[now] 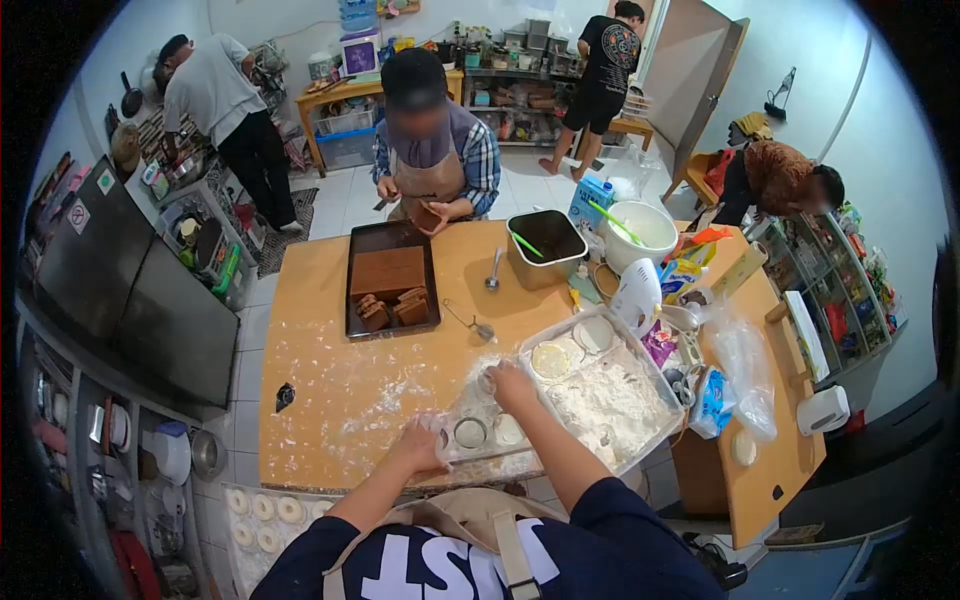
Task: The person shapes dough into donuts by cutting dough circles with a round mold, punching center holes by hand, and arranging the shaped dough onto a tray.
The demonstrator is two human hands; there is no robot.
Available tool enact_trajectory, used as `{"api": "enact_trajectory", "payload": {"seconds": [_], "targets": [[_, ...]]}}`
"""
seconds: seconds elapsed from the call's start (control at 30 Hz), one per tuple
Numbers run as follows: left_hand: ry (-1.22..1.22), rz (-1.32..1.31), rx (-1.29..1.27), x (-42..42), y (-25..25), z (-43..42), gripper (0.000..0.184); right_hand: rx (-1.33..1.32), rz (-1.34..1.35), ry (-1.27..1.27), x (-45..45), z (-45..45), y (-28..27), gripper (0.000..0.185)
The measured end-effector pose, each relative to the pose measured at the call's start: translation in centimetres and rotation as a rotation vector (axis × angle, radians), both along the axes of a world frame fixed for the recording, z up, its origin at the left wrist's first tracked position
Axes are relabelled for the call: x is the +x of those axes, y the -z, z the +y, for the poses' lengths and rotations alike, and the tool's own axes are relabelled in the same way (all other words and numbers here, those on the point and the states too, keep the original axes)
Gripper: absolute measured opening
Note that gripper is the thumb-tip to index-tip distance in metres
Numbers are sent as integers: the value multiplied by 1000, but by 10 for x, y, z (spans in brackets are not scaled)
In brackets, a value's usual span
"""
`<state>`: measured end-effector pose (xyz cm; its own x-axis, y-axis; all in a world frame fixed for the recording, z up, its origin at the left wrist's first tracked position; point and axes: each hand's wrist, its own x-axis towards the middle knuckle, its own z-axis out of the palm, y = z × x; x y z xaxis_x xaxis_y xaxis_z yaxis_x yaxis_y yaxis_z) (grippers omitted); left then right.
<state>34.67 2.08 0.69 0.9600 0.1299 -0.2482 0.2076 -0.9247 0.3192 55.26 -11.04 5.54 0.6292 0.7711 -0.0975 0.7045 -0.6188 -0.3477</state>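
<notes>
White flour [398, 396] dusts the table [330, 400] where I see the left hand [424, 447] loosely spread, right hand [512, 387] curled, their hold unclear.

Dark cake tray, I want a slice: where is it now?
In the head view, the tray lies on the table's far side, left of centre, by the co-worker in plaid.

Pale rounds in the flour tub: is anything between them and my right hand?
Yes, the near side wall of the flour tub stands between your right hand and the pale rounds. Nothing else visible is in the way.
</notes>
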Motion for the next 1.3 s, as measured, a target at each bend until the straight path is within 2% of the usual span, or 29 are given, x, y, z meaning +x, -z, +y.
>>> {"api": "enact_trajectory", "payload": {"seconds": [0.1,0.27,0.43,0.53,0.67,0.73,0.83,1.03,1.17,1.3], "targets": [[-16,7,5,5,-2,-5,107,-30,85,-104,-11,-3,5,17],[85,-61,62,7,34,1,102,-89,5,-70,-31,-29,8,24],[62,-59,35,7,-4,-5,98,-49,11,-26,-31,-36,15,25],[27,-34,2,6,0,-3,98,-18,45,-1,-34,-33,0,27],[0,-79,45,5,17,-3,96,-39,115,-101,-36,-31,10,29],[23,-56,39,7,1,-3,95,-58,139,-147,-42,-31,6,31],[0,-22,-38,8,3,-1,94,28,102,-185,-57,-31,1,35],[17,48,44,8,-9,-6,86,18,64,-277,-73,-21,10,32],[7,24,50,5,1,-2,86,-19,48,-331,-83,-16,7,27],[-11,32,28,4,-17,-6,86,-2,-20,-330,-91,-15,16,21]]}}
